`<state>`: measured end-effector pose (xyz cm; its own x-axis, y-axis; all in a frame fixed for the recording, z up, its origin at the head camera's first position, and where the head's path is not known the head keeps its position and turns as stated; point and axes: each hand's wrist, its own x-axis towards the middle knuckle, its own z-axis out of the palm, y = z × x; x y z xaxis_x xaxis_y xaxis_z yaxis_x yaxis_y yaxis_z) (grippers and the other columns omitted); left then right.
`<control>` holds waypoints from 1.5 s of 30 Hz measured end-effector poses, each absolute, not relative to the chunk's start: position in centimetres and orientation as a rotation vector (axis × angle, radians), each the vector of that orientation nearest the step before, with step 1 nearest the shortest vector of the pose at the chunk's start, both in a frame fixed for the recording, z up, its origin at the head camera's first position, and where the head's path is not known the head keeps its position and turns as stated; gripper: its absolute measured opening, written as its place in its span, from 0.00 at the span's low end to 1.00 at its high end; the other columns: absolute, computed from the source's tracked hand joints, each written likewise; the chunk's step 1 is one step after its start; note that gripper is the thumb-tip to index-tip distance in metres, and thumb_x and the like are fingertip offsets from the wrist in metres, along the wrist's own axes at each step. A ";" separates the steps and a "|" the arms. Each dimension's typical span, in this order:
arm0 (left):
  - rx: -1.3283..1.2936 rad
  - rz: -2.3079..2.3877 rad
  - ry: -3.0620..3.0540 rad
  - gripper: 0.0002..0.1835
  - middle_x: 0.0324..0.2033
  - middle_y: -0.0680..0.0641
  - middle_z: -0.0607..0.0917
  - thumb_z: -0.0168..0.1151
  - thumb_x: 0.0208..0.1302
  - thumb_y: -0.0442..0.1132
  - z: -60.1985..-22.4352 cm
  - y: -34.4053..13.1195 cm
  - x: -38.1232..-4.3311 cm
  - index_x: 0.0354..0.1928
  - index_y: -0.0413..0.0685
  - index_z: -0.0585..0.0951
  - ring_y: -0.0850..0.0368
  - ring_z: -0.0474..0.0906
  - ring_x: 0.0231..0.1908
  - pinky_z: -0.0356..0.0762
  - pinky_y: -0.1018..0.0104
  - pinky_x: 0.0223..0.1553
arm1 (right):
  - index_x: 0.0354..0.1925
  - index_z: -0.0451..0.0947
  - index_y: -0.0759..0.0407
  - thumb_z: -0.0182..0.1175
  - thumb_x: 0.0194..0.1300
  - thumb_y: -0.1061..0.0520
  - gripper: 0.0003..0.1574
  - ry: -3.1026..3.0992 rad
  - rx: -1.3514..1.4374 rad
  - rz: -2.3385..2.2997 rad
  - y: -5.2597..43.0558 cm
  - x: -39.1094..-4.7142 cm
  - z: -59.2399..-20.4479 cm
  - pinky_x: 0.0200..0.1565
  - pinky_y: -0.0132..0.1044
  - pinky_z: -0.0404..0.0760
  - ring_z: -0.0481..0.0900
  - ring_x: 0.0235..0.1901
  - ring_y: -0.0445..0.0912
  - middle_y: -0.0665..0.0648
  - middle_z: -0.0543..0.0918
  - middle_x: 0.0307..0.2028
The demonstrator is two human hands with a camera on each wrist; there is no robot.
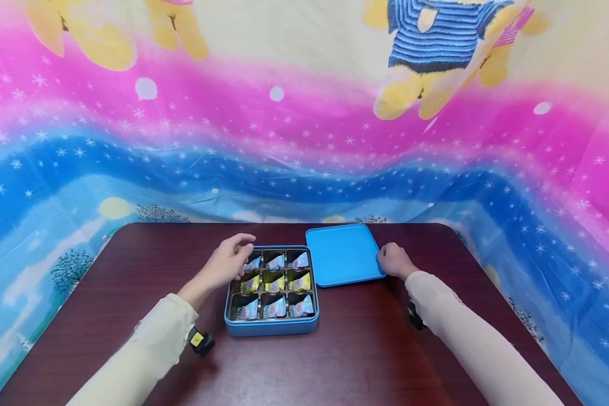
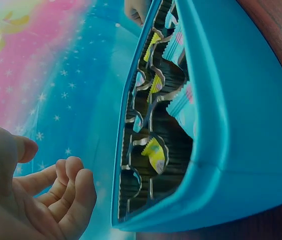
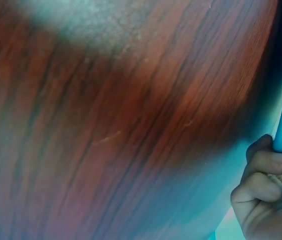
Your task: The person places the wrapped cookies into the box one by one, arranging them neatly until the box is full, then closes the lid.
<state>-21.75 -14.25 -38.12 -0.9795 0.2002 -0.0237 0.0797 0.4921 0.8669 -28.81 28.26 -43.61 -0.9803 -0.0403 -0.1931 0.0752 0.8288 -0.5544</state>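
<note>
A blue square tin (image 1: 271, 329) stands on the table with a divided tray inside. Its compartments hold small wrapped candies, a middle row of yellow ones (image 1: 274, 281) between rows of light-blue ones (image 1: 274, 308). My left hand (image 1: 226, 260) is at the tin's back left corner, fingers loosely bent and holding nothing; the left wrist view has its fingers (image 2: 83, 195) apart from the tin wall (image 2: 251, 115). To the tin's right is the flat blue lid (image 1: 342, 255). My right hand (image 1: 396, 260) grips the lid's right edge, fingers (image 3: 268, 162) curled at its rim.
The dark red wooden table (image 1: 355, 361) carries the tin and lid toward its back edge. Behind and beside it hangs a patterned cloth (image 1: 304, 129) in pink and blue. A dark wrist camera (image 1: 201, 341) sits below my left wrist.
</note>
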 end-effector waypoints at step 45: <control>0.263 1.511 2.508 0.19 0.33 0.38 0.81 0.46 0.81 0.46 -37.2 -8.9 -21.5 0.68 0.54 0.72 0.53 0.72 0.20 0.73 0.60 0.22 | 0.24 0.64 0.59 0.44 0.81 0.56 0.24 2.791 -0.059 -1.118 31.1 -26.9 -40.6 0.28 0.36 0.68 0.66 0.22 0.46 0.50 0.62 0.18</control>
